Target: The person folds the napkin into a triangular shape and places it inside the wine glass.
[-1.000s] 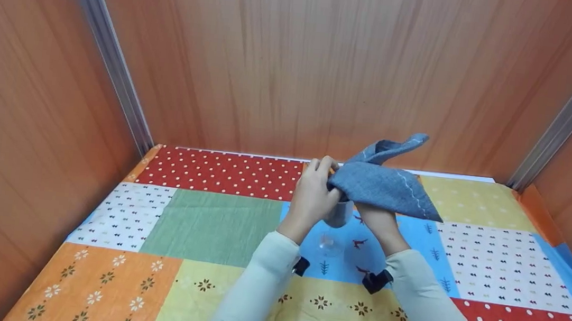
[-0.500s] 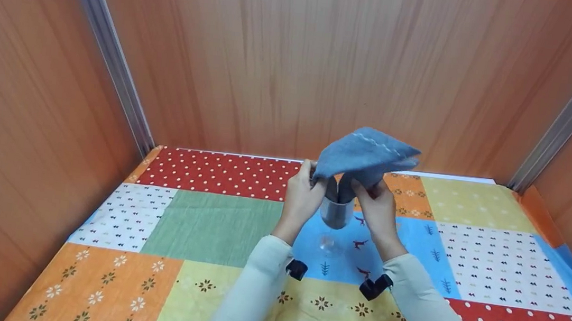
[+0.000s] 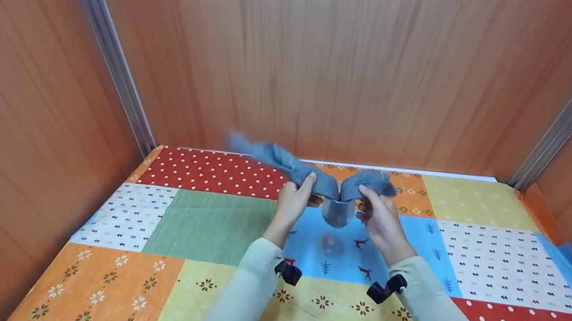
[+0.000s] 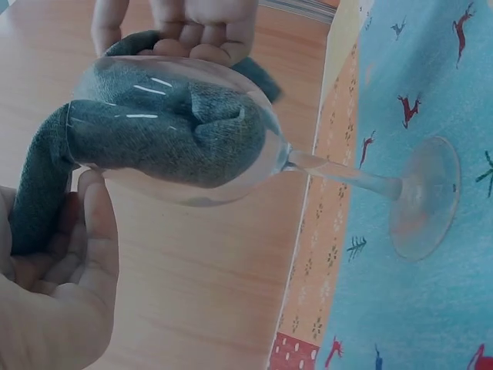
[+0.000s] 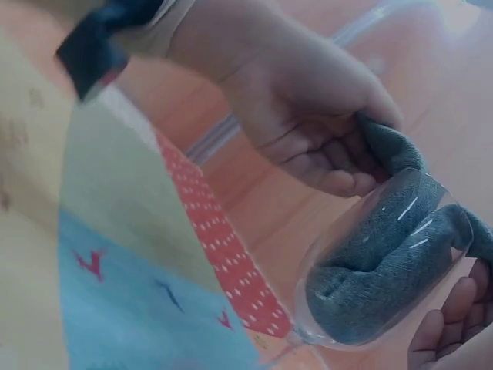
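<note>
A clear stemmed wine glass (image 3: pixel 337 218) stands upright on the tablecloth, its round foot (image 4: pixel 426 199) flat on a blue patch. Folded inside its bowl is a blue-grey cloth napkin (image 4: pixel 177 139), whose two ends come out over opposite sides of the rim. My left hand (image 3: pixel 293 199) pinches the left end between thumb and fingers, and that end's blurred tip reaches out to the left. On the other side my right hand (image 3: pixel 379 219) grips the shorter right end, thumb on top. In the right wrist view the napkin (image 5: pixel 377 262) forms a doubled fold down in the bowl.
The patchwork tablecloth (image 3: pixel 215 227) covers the table. A wood-grain panel (image 3: pixel 296 66) rises behind its far edge, with side panels at left and right. Black wrist cameras (image 3: pixel 288 272) are strapped to both wrists.
The napkin's ends, earlier folded together above the glass, are now spread apart to left and right. My left hand has moved slightly left and down; my right hand has come into view from under the cloth.
</note>
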`<control>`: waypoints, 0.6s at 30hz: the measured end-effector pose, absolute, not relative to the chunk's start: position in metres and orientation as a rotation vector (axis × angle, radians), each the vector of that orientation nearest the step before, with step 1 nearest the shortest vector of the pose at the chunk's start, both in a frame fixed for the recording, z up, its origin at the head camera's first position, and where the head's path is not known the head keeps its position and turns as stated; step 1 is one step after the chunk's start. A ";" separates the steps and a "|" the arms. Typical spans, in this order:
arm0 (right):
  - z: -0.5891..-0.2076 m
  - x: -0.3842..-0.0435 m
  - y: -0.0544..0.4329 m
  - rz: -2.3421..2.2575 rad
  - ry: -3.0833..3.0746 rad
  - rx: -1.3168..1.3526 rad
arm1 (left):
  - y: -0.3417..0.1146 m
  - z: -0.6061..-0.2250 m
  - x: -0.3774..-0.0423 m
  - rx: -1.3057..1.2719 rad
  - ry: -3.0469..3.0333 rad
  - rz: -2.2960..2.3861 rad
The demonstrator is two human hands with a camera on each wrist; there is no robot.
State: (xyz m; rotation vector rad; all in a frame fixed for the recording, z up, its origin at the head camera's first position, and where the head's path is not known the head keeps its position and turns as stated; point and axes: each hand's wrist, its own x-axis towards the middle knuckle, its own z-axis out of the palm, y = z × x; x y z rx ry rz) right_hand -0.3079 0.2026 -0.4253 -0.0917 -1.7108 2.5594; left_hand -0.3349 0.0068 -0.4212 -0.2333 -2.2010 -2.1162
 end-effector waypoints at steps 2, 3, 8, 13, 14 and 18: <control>-0.427 -0.308 0.204 2.645 -1.642 -0.153 | 0.006 -0.423 -0.334 -0.212 -2.230 -2.133; -0.427 -0.308 0.205 2.659 -1.631 -0.171 | 0.005 -0.424 -0.334 -0.205 -2.243 -2.140; -0.428 -0.308 0.205 2.637 -1.649 -0.214 | 0.003 -0.428 -0.334 -0.215 -2.259 -2.163; -0.430 -0.307 0.206 2.583 -1.724 -0.173 | 0.000 -0.428 -0.335 -0.228 -2.274 -2.221; -0.431 -0.306 0.207 2.554 -1.751 -0.155 | -0.001 -0.428 -0.334 -0.235 -2.288 -2.228; -0.435 -0.303 0.211 2.382 -1.903 -0.084 | -0.006 -0.427 -0.332 -0.292 -2.378 -2.178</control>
